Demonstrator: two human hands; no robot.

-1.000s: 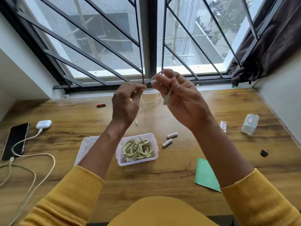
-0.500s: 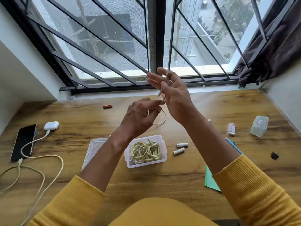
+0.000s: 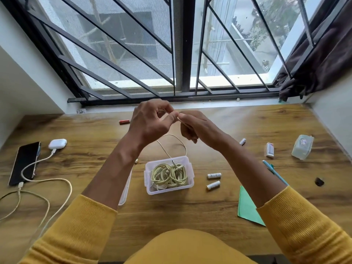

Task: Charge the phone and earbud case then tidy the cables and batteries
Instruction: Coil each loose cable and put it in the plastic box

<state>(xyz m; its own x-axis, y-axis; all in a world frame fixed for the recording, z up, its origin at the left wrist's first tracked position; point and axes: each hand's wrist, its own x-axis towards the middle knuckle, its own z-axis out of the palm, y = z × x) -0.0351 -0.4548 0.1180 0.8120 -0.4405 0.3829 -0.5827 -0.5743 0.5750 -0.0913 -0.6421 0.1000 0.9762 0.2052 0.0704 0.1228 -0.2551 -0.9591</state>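
Observation:
My left hand [image 3: 150, 122] and my right hand [image 3: 198, 128] meet above the desk, both pinching a thin cream cable [image 3: 174, 141] whose loop hangs down between my wrists. Below them a clear plastic box [image 3: 187, 164] holds coiled pale-green cables [image 3: 168, 176]. At far left a black phone [image 3: 24, 162] and a white earbud case [image 3: 57, 143] lie with white charging cables [image 3: 47, 181] plugged into them. Two white batteries [image 3: 213, 180] lie right of the box, a third [image 3: 242, 141] sits farther back, and a red one [image 3: 124, 121] lies near the window.
The box's lid [image 3: 125, 189] lies left of it under my left forearm. At right are a small carton [image 3: 270, 149], a translucent container [image 3: 302, 146], a blue pen [image 3: 274, 171], green paper [image 3: 247, 208] and a small black item [image 3: 319, 181]. A barred window and dark curtain [image 3: 320, 60] stand behind.
My hands came down and together, from the right hand raised high by the window bars to both pinching the cable at the same height. The hanging loop now drops toward the box.

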